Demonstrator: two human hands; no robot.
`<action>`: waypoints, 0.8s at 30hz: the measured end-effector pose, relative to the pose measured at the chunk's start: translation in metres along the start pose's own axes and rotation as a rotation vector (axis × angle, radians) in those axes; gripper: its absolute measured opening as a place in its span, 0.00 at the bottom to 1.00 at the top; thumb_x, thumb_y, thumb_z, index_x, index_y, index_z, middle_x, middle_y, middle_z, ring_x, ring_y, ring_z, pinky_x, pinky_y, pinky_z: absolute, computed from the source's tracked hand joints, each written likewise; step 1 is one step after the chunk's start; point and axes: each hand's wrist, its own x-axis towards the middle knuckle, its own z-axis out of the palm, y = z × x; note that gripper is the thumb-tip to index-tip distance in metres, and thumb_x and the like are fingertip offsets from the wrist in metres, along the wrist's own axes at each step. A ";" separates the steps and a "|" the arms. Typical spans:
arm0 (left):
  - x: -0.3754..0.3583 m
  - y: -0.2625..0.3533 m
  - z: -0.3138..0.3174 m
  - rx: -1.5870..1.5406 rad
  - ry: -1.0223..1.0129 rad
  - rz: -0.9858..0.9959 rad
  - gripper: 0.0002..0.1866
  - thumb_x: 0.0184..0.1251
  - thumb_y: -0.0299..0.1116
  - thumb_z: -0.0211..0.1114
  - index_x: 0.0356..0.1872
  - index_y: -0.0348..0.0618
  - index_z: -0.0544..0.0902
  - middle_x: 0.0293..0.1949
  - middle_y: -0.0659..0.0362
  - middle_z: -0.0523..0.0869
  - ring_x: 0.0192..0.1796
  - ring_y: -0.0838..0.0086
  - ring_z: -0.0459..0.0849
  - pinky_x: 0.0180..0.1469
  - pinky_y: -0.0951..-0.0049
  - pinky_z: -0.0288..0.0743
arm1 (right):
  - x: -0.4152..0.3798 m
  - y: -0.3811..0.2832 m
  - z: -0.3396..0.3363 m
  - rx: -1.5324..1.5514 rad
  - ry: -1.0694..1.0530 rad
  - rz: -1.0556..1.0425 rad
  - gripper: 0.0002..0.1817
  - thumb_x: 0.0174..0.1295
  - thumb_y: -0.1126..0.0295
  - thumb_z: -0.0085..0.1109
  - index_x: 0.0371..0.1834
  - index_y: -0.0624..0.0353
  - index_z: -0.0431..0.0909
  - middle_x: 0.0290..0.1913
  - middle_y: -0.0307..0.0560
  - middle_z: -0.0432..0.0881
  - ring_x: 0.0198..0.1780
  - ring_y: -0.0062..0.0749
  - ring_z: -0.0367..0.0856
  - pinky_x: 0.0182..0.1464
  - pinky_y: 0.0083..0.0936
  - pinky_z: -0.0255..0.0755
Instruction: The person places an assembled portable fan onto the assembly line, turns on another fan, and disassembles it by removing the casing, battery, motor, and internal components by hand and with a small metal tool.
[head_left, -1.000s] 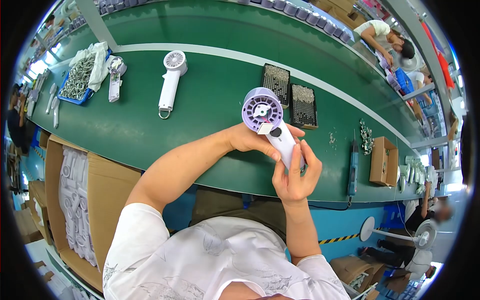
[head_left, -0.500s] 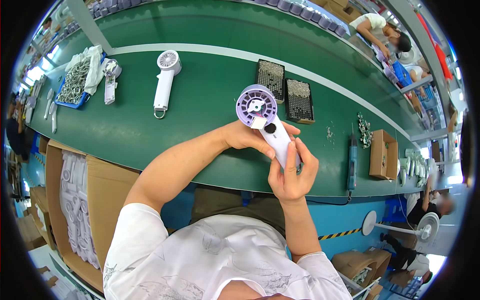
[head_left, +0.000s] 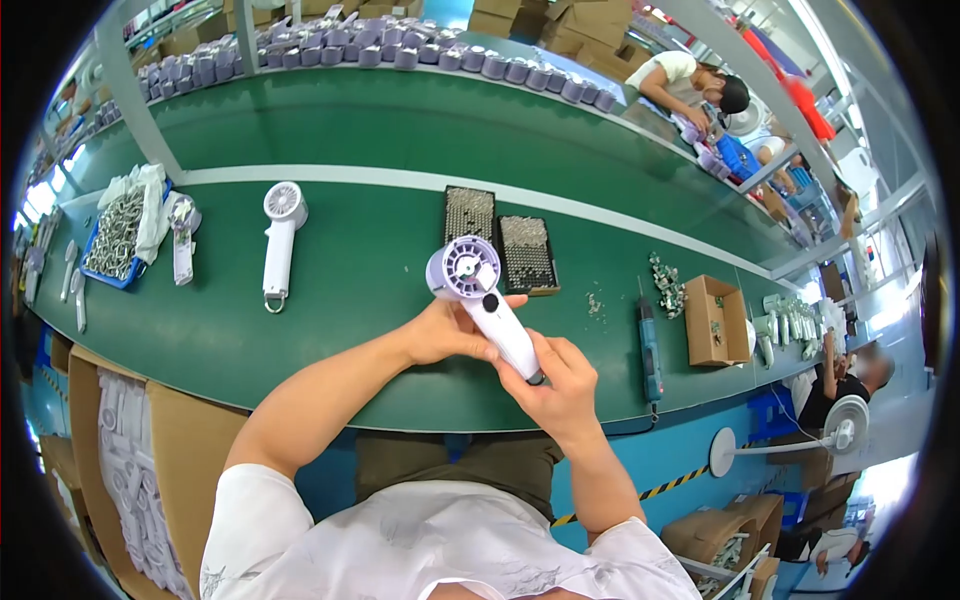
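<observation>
A white handheld fan with a purple round head (head_left: 512, 335) is between my two hands above the green table. Its head faces up with the inner parts showing, and the white handle slants down to the right. My left hand (head_left: 447, 332) holds it below the head, with the thumb along the handle. At the handle's lower end, my right hand (head_left: 560, 388) grips with thumb and fingers. Just behind the fan head stand two black trays of small metal pieces, one (head_left: 470, 212) on the left and one (head_left: 527, 255) on the right.
On the green table (head_left: 350, 330) lie another fan (head_left: 280, 240), an opened fan (head_left: 184, 240), a blue tray of metal rings (head_left: 115, 235), an electric screwdriver (head_left: 650, 350) and a cardboard box (head_left: 718, 320). A large carton (head_left: 190, 450) stands at left. Other people sit farther off.
The camera view has tilted up and shifted, so the table items appear lower and farther left. The fan is still in both hands, its head turned slightly, and the small white square piece looks differently placed.
</observation>
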 end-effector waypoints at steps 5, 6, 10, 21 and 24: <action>-0.002 -0.005 0.005 0.017 -0.092 -0.100 0.42 0.65 0.27 0.77 0.79 0.37 0.67 0.46 0.51 0.88 0.44 0.71 0.88 0.49 0.70 0.84 | 0.020 0.036 -0.031 0.002 0.034 0.128 0.21 0.51 0.68 0.82 0.46 0.67 0.89 0.30 0.48 0.84 0.27 0.30 0.82 0.30 0.26 0.77; -0.004 -0.005 0.005 0.083 -0.113 -0.119 0.39 0.67 0.25 0.75 0.78 0.37 0.69 0.44 0.54 0.88 0.42 0.77 0.87 0.48 0.75 0.82 | 0.031 0.051 -0.042 -0.032 0.049 0.156 0.20 0.52 0.66 0.82 0.44 0.67 0.89 0.28 0.48 0.83 0.26 0.30 0.82 0.29 0.27 0.76; -0.007 -0.011 0.014 0.366 -0.140 -0.245 0.27 0.67 0.31 0.78 0.67 0.39 0.83 0.33 0.69 0.86 0.32 0.91 0.79 0.35 0.85 0.73 | 0.090 0.155 -0.079 -0.314 0.070 0.346 0.19 0.60 0.53 0.77 0.35 0.59 0.89 0.23 0.50 0.79 0.24 0.37 0.77 0.30 0.34 0.71; 0.098 -0.051 0.034 0.196 -0.429 -0.222 0.11 0.71 0.36 0.75 0.31 0.41 0.85 0.17 0.63 0.77 0.19 0.78 0.72 0.23 0.71 0.63 | 0.338 0.545 -0.014 -0.723 0.016 0.744 0.36 0.53 0.38 0.72 0.43 0.66 0.90 0.49 0.65 0.90 0.54 0.55 0.90 0.58 0.44 0.83; 0.104 -0.036 0.029 0.131 -0.481 -0.288 0.15 0.75 0.37 0.72 0.31 0.38 0.82 0.21 0.58 0.79 0.20 0.68 0.75 0.24 0.67 0.66 | 0.361 0.580 0.011 -0.636 0.061 0.758 0.32 0.54 0.42 0.73 0.42 0.65 0.91 0.48 0.66 0.90 0.53 0.56 0.90 0.55 0.45 0.84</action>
